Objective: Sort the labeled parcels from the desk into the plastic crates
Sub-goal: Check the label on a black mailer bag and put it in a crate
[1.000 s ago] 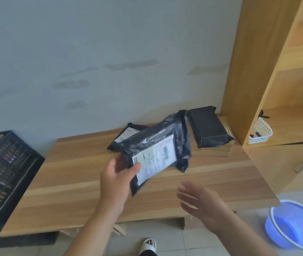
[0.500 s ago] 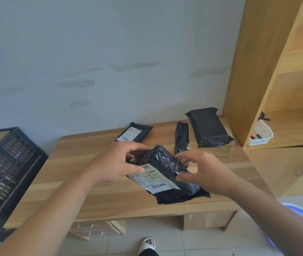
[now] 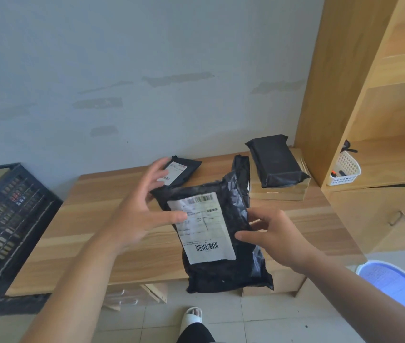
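We hold a black plastic parcel (image 3: 221,233) upright above the front edge of the wooden counter (image 3: 78,233), its white label (image 3: 202,227) facing us. Our left hand (image 3: 142,214) has its thumb on the label's left side, fingers spread loosely behind the bag; our right hand (image 3: 274,235) pinches its right edge. A black plastic crate (image 3: 6,219) sits off the counter's left end. Three more black parcels lie along the back edge, one atop a cardboard box (image 3: 278,186). The slick bag could slip through these light grips and drop past the front edge to the tiled floor.
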`<act>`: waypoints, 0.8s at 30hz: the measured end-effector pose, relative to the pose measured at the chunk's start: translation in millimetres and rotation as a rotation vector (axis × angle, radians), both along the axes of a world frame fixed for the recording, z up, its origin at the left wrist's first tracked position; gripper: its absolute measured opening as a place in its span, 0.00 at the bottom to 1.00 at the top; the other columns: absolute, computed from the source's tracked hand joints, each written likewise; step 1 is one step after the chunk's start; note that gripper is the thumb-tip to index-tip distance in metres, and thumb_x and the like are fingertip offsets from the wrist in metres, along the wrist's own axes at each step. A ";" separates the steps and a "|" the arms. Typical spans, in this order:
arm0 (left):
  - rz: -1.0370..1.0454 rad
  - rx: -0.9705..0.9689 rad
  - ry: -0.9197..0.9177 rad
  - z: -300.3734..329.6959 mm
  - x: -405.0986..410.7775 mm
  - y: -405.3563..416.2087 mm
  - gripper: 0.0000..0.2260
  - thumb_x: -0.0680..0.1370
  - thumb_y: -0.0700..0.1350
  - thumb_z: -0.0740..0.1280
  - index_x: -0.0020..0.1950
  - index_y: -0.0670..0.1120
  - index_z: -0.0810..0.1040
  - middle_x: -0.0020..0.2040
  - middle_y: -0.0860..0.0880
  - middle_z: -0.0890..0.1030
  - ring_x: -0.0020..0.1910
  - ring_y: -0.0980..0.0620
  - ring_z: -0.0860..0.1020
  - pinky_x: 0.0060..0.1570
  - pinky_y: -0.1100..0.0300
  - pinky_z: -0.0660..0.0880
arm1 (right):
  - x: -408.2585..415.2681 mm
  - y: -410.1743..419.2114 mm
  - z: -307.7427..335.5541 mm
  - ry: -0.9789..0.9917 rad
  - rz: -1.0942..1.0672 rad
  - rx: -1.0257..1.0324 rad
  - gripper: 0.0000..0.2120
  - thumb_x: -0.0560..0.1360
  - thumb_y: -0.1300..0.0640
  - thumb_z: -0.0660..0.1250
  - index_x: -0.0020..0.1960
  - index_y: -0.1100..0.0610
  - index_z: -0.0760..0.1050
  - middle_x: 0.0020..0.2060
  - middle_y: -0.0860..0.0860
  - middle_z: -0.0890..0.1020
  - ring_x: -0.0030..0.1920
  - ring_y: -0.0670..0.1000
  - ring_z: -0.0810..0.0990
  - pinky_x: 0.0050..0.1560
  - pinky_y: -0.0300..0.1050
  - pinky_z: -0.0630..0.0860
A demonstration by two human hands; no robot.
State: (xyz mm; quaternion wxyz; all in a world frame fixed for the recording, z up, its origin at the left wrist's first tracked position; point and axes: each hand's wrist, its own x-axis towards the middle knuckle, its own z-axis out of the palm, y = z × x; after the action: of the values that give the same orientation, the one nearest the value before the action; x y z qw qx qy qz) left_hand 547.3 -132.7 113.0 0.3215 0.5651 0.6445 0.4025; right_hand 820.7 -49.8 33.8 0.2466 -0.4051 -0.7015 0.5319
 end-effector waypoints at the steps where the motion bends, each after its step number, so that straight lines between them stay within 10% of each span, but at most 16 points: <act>1: 0.059 0.003 -0.152 -12.6 0.8 -7.9 0.47 0.58 0.56 0.83 0.72 0.73 0.66 0.71 0.61 0.75 0.71 0.61 0.73 0.69 0.55 0.69 | 1.0 -2.5 -3.1 0.043 -0.018 -0.059 0.13 0.77 0.63 0.74 0.58 0.51 0.85 0.49 0.43 0.88 0.48 0.45 0.87 0.50 0.45 0.84; 6: 0.049 -0.219 -0.600 -78.6 8.8 -41.9 0.47 0.59 0.54 0.86 0.75 0.53 0.72 0.68 0.45 0.81 0.65 0.43 0.81 0.63 0.43 0.76 | -0.4 -17.5 -18.4 0.163 -0.070 -0.237 0.12 0.76 0.67 0.73 0.57 0.56 0.84 0.49 0.52 0.89 0.50 0.56 0.88 0.58 0.60 0.83; 24: 0.252 -0.199 -0.616 -69.0 -69.9 -182.5 0.22 0.77 0.36 0.73 0.68 0.51 0.76 0.62 0.49 0.85 0.61 0.49 0.84 0.58 0.55 0.79 | -120.8 -98.3 6.1 0.121 0.078 -0.327 0.12 0.77 0.60 0.74 0.60 0.54 0.82 0.53 0.53 0.88 0.55 0.60 0.86 0.61 0.65 0.80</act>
State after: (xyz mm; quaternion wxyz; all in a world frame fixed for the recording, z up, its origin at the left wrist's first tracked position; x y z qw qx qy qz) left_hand 477.5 -315.1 43.9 0.5020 0.2989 0.6180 0.5261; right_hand 699.9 -148.2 40.0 0.1983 -0.3793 -0.6047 0.6717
